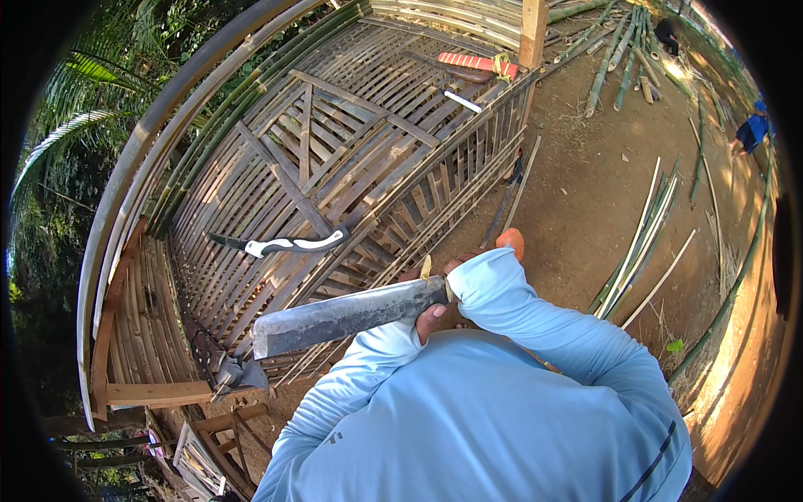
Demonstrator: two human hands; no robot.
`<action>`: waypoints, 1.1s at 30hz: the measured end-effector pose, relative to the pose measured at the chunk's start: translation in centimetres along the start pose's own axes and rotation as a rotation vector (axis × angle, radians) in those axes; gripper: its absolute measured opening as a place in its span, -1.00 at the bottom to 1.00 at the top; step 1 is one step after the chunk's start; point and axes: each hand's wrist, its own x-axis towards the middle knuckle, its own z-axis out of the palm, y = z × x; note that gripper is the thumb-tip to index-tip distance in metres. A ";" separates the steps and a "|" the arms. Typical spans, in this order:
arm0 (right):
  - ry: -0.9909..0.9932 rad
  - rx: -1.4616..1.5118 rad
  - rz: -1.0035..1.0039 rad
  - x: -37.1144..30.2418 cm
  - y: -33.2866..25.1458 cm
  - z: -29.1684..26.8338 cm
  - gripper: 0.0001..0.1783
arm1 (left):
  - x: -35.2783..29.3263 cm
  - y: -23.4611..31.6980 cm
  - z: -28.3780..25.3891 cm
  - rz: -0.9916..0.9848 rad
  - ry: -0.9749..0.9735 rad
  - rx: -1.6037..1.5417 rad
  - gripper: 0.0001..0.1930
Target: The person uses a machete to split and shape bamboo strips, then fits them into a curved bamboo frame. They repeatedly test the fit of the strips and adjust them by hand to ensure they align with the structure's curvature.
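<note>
A broad machete [351,318] with a worn grey blade lies across in front of my chest, its square tip toward the left. My right hand [452,267] grips it at the handle end; the light blue sleeve hides most of the hand and the handle. Below the blade, by the handle end, bent fingers of my left hand [430,321] show; the blade covers the rest. A small yellowish bamboo sliver [427,267] sticks up just beyond the blade, between the hands. Whether my left hand holds it is hidden.
A slatted bamboo platform [368,180] fills the front, bearing a folding saw [293,244], a red-wrapped handle or sheath [473,64] and a white pen-like stick [461,101]. Split bamboo strips [640,238] and green poles [619,63] lie rightward. A person in blue [754,130] is far right.
</note>
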 end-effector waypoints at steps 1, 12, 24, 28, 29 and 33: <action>-0.019 -0.026 -0.015 0.2 -0.1 -0.6 -0.91 | -0.1 -0.3 0.2 0.002 0.012 -0.001 -0.52; -0.008 0.061 0.069 0.1 1.6 2.4 -0.88 | 0.4 0.0 0.9 0.049 0.110 0.162 -0.60; -0.144 0.307 0.272 0.1 2.5 1.9 -0.83 | 0.7 0.8 1.1 -0.026 0.179 -0.012 -0.64; -0.361 -0.057 0.461 4.3 1.0 -3.2 -0.83 | -0.3 0.6 0.0 -0.303 0.144 0.009 -0.64; -0.355 -0.060 0.549 4.8 1.9 -3.4 -0.84 | -0.4 0.6 0.1 -0.279 0.168 -0.034 -0.62; -0.152 0.186 0.801 1.6 9.9 1.6 -0.90 | -0.2 -0.9 0.4 -0.236 0.207 -0.182 -0.56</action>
